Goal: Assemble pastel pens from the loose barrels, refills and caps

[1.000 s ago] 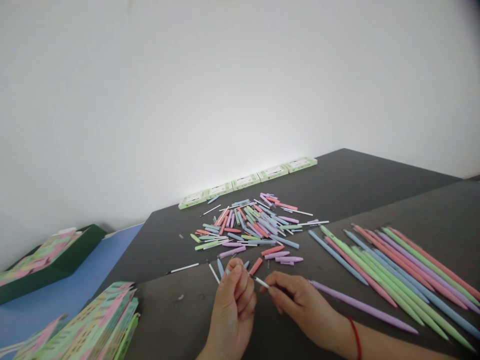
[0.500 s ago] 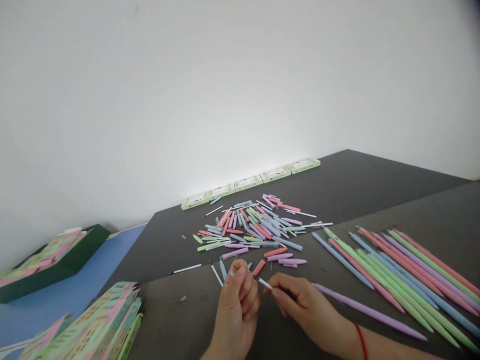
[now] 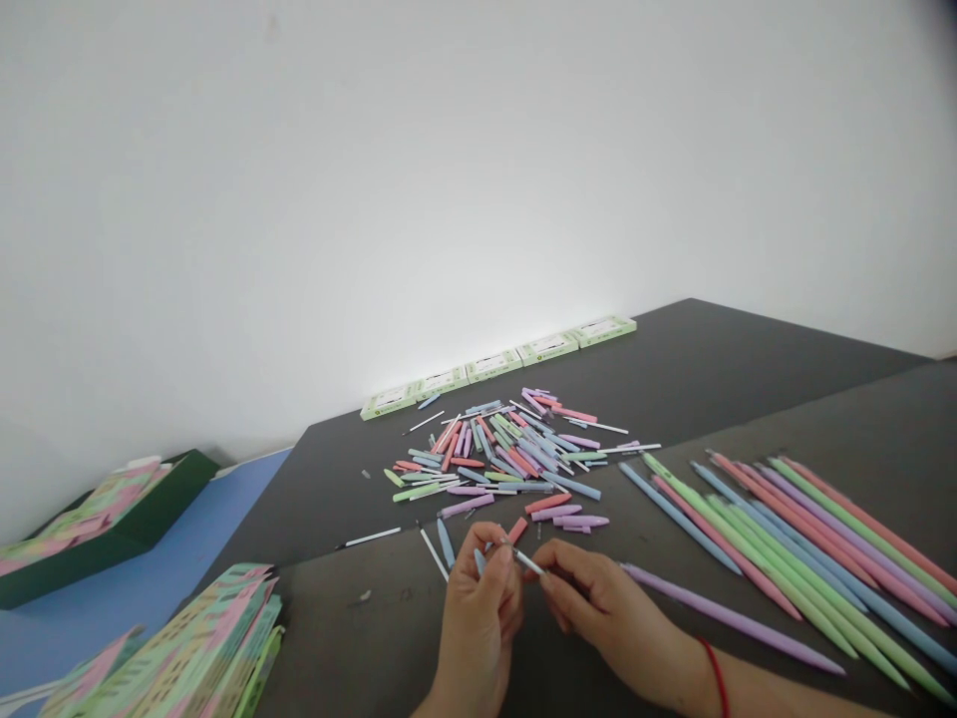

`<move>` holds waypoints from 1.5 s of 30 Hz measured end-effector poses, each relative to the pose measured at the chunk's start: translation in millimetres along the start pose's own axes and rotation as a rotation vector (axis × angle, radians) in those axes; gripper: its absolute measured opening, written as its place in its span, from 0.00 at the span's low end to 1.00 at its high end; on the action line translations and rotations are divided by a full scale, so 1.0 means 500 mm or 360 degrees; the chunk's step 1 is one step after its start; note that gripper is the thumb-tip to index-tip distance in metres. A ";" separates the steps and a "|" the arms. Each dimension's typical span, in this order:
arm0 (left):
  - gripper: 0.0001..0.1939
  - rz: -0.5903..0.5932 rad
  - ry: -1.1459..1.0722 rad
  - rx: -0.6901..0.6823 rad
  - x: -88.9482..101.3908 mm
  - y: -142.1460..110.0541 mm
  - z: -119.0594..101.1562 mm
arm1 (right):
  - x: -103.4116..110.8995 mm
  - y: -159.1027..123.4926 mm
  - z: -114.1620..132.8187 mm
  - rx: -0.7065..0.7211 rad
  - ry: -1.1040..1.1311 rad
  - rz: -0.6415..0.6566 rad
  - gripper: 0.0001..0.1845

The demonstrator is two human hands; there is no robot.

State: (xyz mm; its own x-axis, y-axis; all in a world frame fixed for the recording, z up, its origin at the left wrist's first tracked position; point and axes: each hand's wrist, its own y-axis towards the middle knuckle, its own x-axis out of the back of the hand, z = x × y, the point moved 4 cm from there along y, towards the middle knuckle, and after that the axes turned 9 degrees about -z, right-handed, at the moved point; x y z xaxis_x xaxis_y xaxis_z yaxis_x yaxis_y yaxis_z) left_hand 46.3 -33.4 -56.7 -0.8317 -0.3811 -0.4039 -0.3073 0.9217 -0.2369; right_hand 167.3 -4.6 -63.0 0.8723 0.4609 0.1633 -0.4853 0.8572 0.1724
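My left hand [image 3: 484,608] is closed, its thumb and forefinger pinched at the dark tip of a white pen refill [image 3: 529,562]. A light blue pen part [image 3: 479,562] pokes out between its curled fingers; the rest of it is hidden. Whether a small piece sits at the pinch is too fine to tell. My right hand [image 3: 590,593] grips the other end of the refill between thumb and forefinger. Just beyond the hands lie a red pen part [image 3: 516,530] and a blue pen part [image 3: 447,543]. A long purple pen [image 3: 733,618] rests right of my right hand.
A heap of coloured pen parts and white refills [image 3: 508,449] covers the middle of the dark table [image 3: 336,618]. Assembled pens [image 3: 793,558] lie in a row at right. Flat green boxes [image 3: 493,366] line the wall. Printed packets [image 3: 179,638] and a dark green box [image 3: 150,514] are at left.
My left hand has shifted slightly right and turned, closing in on the refill's tip. The blue part in it shows more clearly. My right hand has barely moved.
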 end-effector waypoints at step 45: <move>0.07 -0.0106 -0.0295 -0.0519 0.002 0.014 -0.081 | -0.007 -0.007 0.003 -0.0032 -0.0230 0.0033 0.03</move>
State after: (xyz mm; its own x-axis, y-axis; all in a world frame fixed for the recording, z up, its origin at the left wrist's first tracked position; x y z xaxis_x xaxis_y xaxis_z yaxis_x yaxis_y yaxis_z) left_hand 24.5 -24.6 -23.2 -0.7165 -0.4202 -0.5569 -0.5138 0.8578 0.0138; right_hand 166.0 -9.5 -62.9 0.8436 0.4419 0.3052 -0.5005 0.8529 0.1484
